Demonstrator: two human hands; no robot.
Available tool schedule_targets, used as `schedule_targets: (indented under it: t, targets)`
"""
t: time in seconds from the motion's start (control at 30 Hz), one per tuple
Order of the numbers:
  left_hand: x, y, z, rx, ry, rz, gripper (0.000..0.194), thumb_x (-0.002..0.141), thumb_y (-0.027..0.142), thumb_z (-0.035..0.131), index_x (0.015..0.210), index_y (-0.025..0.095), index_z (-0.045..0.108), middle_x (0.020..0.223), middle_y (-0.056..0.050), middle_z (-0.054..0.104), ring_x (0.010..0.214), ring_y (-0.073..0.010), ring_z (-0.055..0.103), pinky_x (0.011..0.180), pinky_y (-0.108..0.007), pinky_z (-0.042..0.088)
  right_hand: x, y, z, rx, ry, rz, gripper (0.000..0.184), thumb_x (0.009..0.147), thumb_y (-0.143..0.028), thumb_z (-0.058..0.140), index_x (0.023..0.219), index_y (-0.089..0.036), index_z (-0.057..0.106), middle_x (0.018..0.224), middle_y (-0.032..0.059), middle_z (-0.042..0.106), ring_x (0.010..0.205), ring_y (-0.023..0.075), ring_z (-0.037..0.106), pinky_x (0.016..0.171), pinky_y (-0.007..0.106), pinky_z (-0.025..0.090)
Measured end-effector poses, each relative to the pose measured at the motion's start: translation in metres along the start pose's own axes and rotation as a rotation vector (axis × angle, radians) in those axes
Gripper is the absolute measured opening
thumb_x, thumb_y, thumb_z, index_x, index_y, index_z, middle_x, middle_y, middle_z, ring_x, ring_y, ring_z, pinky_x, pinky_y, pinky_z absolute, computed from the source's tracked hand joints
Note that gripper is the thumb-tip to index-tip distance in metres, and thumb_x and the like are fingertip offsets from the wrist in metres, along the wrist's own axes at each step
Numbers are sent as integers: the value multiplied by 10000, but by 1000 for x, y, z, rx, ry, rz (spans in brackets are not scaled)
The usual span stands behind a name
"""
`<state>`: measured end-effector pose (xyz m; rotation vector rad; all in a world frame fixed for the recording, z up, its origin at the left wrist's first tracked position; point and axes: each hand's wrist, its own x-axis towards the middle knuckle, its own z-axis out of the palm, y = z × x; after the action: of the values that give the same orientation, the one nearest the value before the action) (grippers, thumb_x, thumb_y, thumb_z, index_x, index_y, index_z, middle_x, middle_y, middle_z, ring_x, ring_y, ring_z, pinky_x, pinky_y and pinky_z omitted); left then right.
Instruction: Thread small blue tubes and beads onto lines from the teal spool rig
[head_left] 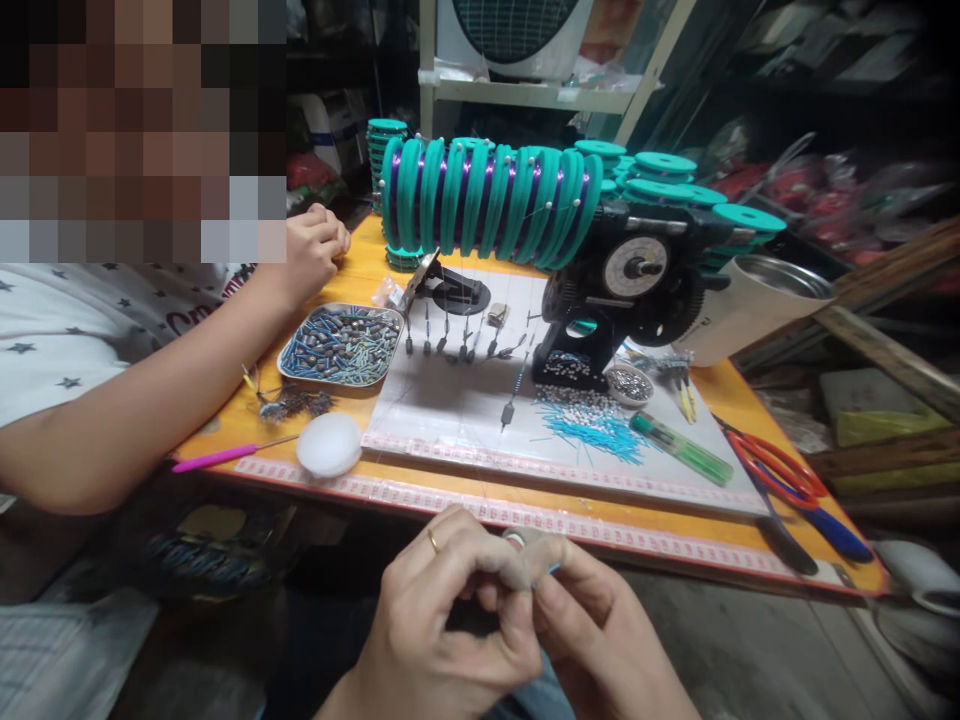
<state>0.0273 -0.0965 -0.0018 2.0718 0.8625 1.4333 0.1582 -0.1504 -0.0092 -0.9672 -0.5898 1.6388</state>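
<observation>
My left hand (442,625) and my right hand (600,630) meet low in the view, in front of the table edge. Both are closed in a pinch, fingertips touching, around a tiny thing (536,565) that I cannot make out; a hint of teal shows at the right fingertips. A ring sits on a left finger. The nearest table things are the measuring tape strip (525,515) along the edge and the white board (465,410) with several small weighted rigs (450,345) laid on it.
A row of teal spools (487,195) sits on a winding machine (637,285). A metal tray (341,345) holds small sinkers. Teal tubes (592,430), a green lighter (682,450), red scissors (787,480) and a white puff (330,443) lie about. Another person's arm (172,400) rests at left.
</observation>
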Motion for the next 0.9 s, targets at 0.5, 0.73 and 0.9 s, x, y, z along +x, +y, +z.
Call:
schedule_targets:
  t: [0.5, 0.73, 0.9]
  targets:
    - [-1, 2, -2, 21, -14, 16, 185, 750, 3, 562, 711, 184, 555, 541, 30, 526, 487, -71, 484, 441, -147, 395, 2, 1, 0, 17, -56, -19, 224, 854, -439, 756, 837, -218, 719, 925, 42, 637, 931, 178, 609, 814, 254, 466]
    - [0, 2, -3, 15, -28, 15, 183, 753, 0, 564, 725, 181, 557, 553, 27, 519, 495, -72, 486, 445, -151, 401, 2, 1, 0, 16, -51, -16, 220, 854, -434, 756, 826, -219, 717, 917, 24, 580, 919, 169, 598, 862, 269, 468]
    - [-1, 2, -1, 25, -30, 30, 191, 754, -3, 567, 727, 185, 551, 557, 32, 509, 494, -72, 480, 448, -154, 404, 2, 1, 0, 9, -38, -20, 225, 844, -438, 766, 817, -220, 715, 899, 23, 587, 899, 168, 601, 859, 272, 472]
